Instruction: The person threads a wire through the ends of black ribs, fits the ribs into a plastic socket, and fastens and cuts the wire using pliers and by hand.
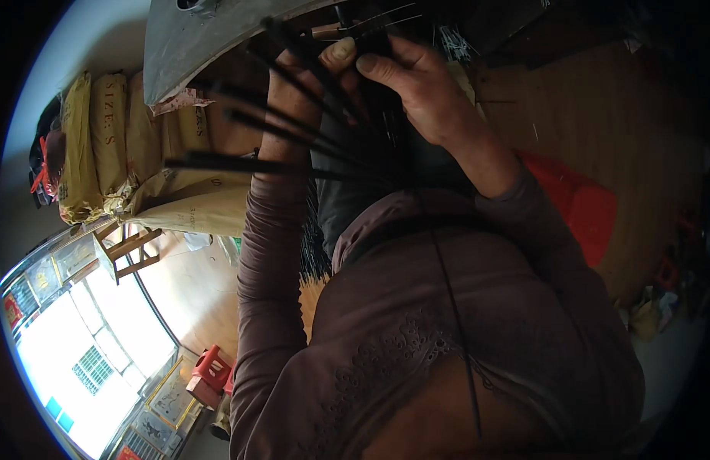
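From where I stand, taking twelve as straight ahead of the seated person, both arms reach forward and the hands meet near twelve. The left arm runs up almost straight, its sleeve (272, 253) wrinkled back from the wrist; the right forearm slants inward from about two o'clock, its cuff pushed well up.

The right hand (420, 88) is pinching a dark piece (374, 46), thumb laid along its near side and fingers bent behind. The left hand (313, 80) is curled at the nine o'clock side of that piece, thumb uppermost; shadow hides exactly what it grips, so I can't tell. Thin pale strands (393, 17) stick out past the piece toward one. Long dark rods (286, 134), blurred, fan out over the left forearm toward ten, and dark trousers (343, 199) lie below the hands.

A grey, worn surface (209, 46) juts in at eleven. Tan sacks (110, 138) are piled at ten, with a small wooden stool (133, 249) near them. Bright light comes through an opening (87, 345) around eight, and red stools (211, 368) stand beside it. Over at three, a red object (581, 207) sits on the brown floor (573, 123).
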Demonstrator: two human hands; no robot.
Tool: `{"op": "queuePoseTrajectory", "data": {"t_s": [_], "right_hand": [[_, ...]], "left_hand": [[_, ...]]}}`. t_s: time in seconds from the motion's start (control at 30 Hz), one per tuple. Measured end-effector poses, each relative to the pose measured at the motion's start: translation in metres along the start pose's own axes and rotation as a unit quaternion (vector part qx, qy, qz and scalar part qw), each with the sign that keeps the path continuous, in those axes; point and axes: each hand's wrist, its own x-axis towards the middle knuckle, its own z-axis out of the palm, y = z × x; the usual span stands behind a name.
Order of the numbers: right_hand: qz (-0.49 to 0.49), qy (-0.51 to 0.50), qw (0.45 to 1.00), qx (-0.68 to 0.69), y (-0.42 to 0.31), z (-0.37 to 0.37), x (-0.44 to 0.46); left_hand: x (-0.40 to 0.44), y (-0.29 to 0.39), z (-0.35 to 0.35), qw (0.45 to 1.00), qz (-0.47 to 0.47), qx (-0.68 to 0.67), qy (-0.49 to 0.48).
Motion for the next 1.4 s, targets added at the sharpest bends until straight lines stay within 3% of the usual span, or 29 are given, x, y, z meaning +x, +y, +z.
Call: {"op": "queuePoseTrajectory", "data": {"t_s": [0.33,0.57,0.63,0.77,0.83,0.87,0.9,0.97,1.0,1.03,1.1,1.23,1.33,1.4], "right_hand": [[0.002,0.028,0.999,-0.021,-0.002,0.004,0.003],[0.04,0.011,0.997,0.063,-0.002,0.006,0.003],[0.038,0.011,0.997,0.067,-0.003,0.005,0.004],[0.041,0.01,0.997,0.06,0.002,-0.003,0.007],[0.024,-0.004,0.998,0.054,0.003,-0.009,0.009],[0.048,0.004,0.996,0.078,0.001,-0.009,0.008],[0.072,0.011,0.992,0.101,-0.002,-0.009,0.008],[0.072,0.003,0.992,0.101,-0.006,-0.009,0.008],[0.083,0.006,0.991,0.108,-0.007,-0.009,0.009],[0.077,-0.003,0.992,0.104,-0.008,-0.008,0.008],[0.087,0.013,0.991,0.096,-0.008,-0.008,0.009],[0.055,-0.016,0.995,0.086,-0.009,-0.007,0.009],[0.101,0.006,0.991,0.092,-0.017,0.001,0.005],[0.055,0.021,0.998,0.035,-0.012,0.002,0.005]], "left_hand": [[0.002,-0.001,-0.007,0.999,-0.018,0.034,0.017],[0.005,-0.002,-0.006,0.998,-0.01,-0.057,-0.004],[0.009,-0.002,-0.007,0.999,0.045,0.019,0.015],[0.014,-0.008,-0.018,0.999,0.034,-0.016,0.012],[0.029,-0.029,-0.045,0.986,0.094,0.121,0.059],[0.034,-0.026,-0.05,0.996,0.084,-0.005,-0.014],[0.037,-0.023,-0.049,0.995,0.101,-0.003,-0.014],[0.04,-0.023,-0.044,0.983,0.014,-0.18,0.019],[0.047,-0.024,-0.046,0.962,0.015,-0.265,-0.066],[0.051,-0.025,-0.047,0.962,0.027,-0.263,-0.067],[0.052,-0.014,-0.026,0.972,0.022,-0.231,0.042],[0.052,0.009,-0.008,0.983,0.007,-0.179,0.038],[0.051,0.019,-0.004,0.991,0.002,-0.131,0.0],[0.051,0.021,-0.001,0.99,-0.013,-0.136,-0.039]]}}
